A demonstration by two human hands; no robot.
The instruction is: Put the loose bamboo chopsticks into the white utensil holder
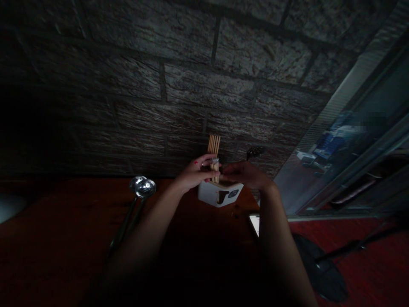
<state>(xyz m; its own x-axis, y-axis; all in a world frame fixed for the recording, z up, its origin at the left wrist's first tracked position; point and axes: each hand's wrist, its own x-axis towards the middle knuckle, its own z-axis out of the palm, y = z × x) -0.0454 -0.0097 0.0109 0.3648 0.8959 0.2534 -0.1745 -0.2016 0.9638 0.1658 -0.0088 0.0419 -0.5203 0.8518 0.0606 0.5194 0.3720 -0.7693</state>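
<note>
My left hand (198, 172) is closed around a short bundle of wooden chopsticks (215, 172), with clear wrapping showing at its top. Taller chopsticks (214, 144) stand just behind that hand. Close by on the right, my right hand (241, 174) has its fingers bent together toward the bundle; what they hold, if anything, is too dark to make out. Below both hands sits a white box (207, 195) with a dark cutout and a dark oval mark on its front. The dark head of a slotted spoon (254, 152) rises behind my right hand.
Two metal ladles (146, 187) lie on the wooden table (64, 217) to the left. A lit phone (254, 222) is beside my right forearm. A stone-block wall (191, 85) closes off the back. At right are a glass door and a round black stand base (319, 268).
</note>
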